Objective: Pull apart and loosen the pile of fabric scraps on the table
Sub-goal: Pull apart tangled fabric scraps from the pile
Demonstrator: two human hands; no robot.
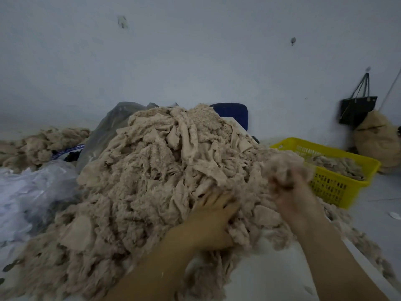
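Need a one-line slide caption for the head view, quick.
Bare left hand presses the beige scrap pile; right hand grips a fluffy clump beside the yellow basket.

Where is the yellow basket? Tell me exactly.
In the head view the yellow basket sits on the right, just past the right hand, which grips a clump of scraps, at the right edge of the pile.
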